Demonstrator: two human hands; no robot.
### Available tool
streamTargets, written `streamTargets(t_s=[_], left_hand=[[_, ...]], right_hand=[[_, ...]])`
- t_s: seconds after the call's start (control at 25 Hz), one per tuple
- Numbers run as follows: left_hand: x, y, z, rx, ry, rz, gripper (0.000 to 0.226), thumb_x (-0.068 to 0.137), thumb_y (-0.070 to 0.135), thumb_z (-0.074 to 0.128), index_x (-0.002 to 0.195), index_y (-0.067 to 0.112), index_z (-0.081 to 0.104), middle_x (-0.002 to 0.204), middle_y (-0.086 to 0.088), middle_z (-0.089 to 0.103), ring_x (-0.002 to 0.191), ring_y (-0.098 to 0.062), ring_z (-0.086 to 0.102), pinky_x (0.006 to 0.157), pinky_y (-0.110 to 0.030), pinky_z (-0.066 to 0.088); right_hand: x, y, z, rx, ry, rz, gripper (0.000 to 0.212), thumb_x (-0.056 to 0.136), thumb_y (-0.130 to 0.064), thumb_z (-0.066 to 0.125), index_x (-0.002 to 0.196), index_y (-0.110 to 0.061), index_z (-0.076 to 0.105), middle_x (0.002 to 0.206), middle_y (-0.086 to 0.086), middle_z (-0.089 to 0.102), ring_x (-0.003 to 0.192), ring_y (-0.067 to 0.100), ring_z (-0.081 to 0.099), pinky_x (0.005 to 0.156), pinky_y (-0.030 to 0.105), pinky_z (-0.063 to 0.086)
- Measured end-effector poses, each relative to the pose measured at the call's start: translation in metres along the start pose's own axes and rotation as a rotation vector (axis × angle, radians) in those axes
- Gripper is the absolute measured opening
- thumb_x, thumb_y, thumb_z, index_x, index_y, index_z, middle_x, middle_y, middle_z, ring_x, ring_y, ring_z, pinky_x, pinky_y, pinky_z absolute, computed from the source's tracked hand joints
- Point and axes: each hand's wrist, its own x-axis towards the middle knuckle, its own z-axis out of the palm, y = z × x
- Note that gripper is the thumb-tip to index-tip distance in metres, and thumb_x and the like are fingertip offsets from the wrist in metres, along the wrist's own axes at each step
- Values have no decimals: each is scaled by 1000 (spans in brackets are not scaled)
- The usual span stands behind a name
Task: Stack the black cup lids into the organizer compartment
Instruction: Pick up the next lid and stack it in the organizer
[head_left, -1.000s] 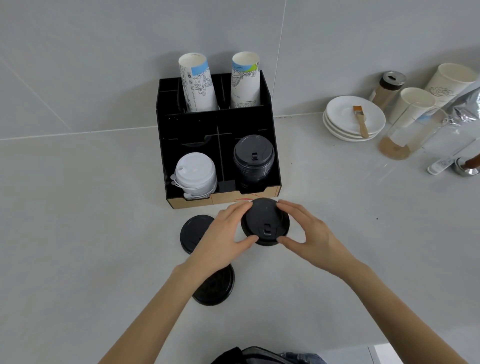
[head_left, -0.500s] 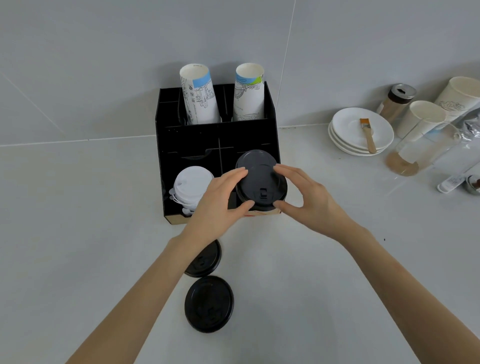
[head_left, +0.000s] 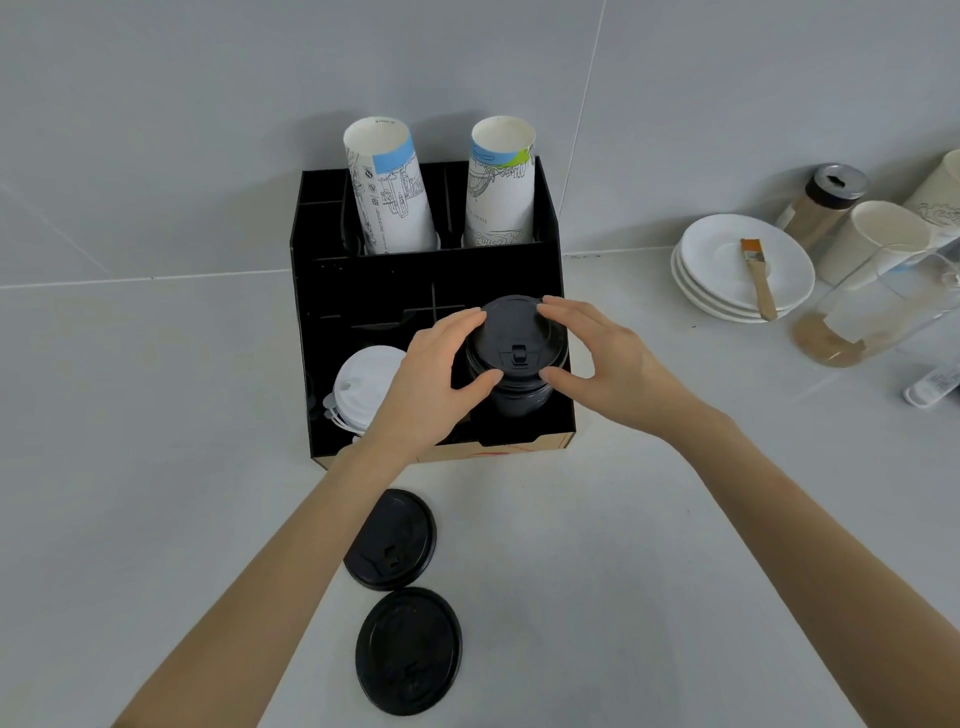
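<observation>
A black organizer stands against the wall. Its front right compartment holds a stack of black cup lids. On top of that stack sits a black lid, pinched between my left hand on its left rim and my right hand on its right rim. Two more black lids lie flat on the counter in front of the organizer, one nearer it and one closer to me. White lids fill the front left compartment, partly hidden by my left hand.
Two stacks of paper cups rise from the organizer's back compartments. At the right are stacked white saucers with a brush, a shaker jar, paper cups and a clear pitcher.
Both hands carried the black lid from the counter up and back over the organizer's front edge, down onto the black lid stack. The two lids on the counter stayed put.
</observation>
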Motion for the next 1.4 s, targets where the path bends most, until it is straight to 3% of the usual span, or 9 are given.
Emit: streamTargets(t_s=[0.56, 0.88, 1.08, 1.24, 1.4], left_hand=[[5, -13, 15, 27, -56, -47, 56, 83, 19, 59, 132, 14, 33, 142, -6, 39, 128, -26, 35, 103, -35, 33], [5, -10, 12, 57, -70, -47, 58, 83, 20, 59, 134, 15, 31, 145, -5, 33, 130, -27, 33, 106, -34, 29], [-4, -7, 2, 50, -39, -27, 57, 83, 21, 59, 132, 15, 32, 142, -7, 38, 127, -27, 37, 102, -33, 31], [-21, -7, -11, 44, -3, -40, 56, 84, 21, 58, 133, 14, 33, 141, -7, 39, 128, -24, 36, 98, -24, 24], [-46, -12, -25, 25, 21, -114, 50, 84, 21, 58, 130, 17, 37, 139, -5, 42, 129, -24, 34, 104, -32, 27]], right_hand=[[0, 5, 20, -30, -45, 87, 55, 85, -11, 55, 134, -8, 31, 150, 9, 25, 137, 23, 24, 111, 29, 22], [-1, -4, 19, -36, -28, 93, 56, 86, -10, 53, 136, -10, 28, 151, 8, 22, 138, 24, 22, 111, 34, 25], [-7, -17, 16, -33, 15, 48, 54, 85, -9, 55, 134, -13, 32, 149, 7, 28, 126, 27, 43, 104, 24, 31], [-13, -32, 21, -19, 15, -14, 53, 85, -8, 54, 133, -13, 34, 146, 7, 34, 134, 21, 32, 106, 25, 28], [-22, -48, 34, 7, -27, -61, 53, 85, -9, 55, 133, -14, 34, 143, 6, 39, 132, 20, 35, 109, 30, 29]])
